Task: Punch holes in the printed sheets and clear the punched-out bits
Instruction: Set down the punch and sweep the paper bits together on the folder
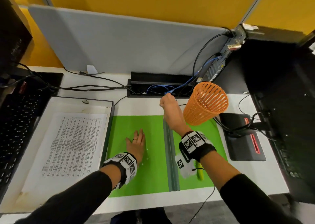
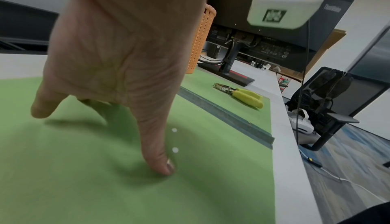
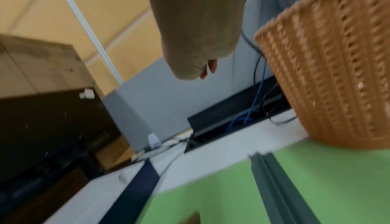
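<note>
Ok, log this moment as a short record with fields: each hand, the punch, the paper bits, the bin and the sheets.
left hand: flat on the green mat, fingers straight
right hand: raised beside the orange basket, fingers curled; contents hidden
hole punch: lying on mat, untouched
paper bits: several on mat by left hand
printed sheets: in tray, left of mat

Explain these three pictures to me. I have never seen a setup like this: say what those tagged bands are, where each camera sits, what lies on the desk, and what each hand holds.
No machine here: a person wears tagged camera bands on both wrists, plus a head camera. The head view looks down on the desk; the other two look along each hand. The left hand lies flat on the green mat beside small white paper dots. The right hand is raised and curled near the orange basket; what it pinches is unclear. A yellow-handled punch lies unheld. Printed sheets rest in a tray.
</note>
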